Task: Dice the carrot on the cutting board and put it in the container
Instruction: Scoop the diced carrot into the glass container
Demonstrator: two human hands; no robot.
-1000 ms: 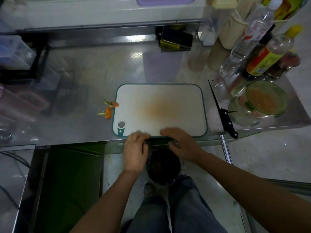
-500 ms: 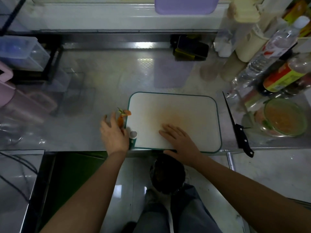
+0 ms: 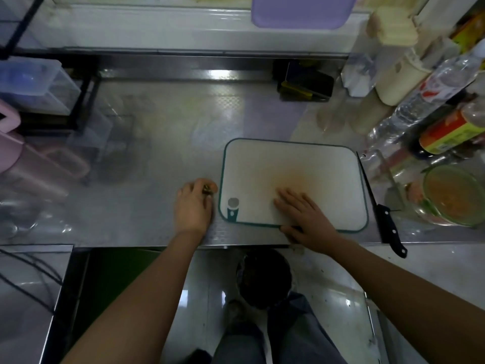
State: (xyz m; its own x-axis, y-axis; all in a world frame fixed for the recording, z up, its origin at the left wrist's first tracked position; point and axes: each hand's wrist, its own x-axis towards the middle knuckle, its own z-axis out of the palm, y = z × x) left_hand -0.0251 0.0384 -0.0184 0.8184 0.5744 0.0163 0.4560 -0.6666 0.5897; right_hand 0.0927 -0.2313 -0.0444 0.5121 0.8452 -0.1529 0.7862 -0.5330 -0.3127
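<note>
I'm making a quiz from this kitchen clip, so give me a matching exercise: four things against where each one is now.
Things:
1. knife
2. right hand
3. left hand
4. glass bowl

Places:
A. flat on the cutting board
B. counter, just left of the board, over carrot scraps
C. far right, holding orange bits
D. along the board's right edge

Pairs: 1-D, 2-A, 3-B, 4-C

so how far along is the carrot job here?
Dicing looks done: the white green-rimmed cutting board is bare apart from an orange stain, the round glass container holds orange bits, and the black-handled knife lies beside the board. In hand: the left hand is closing on carrot scraps on the steel counter; the right hand lies flat on the board. Left: clearing those scraps.
</note>
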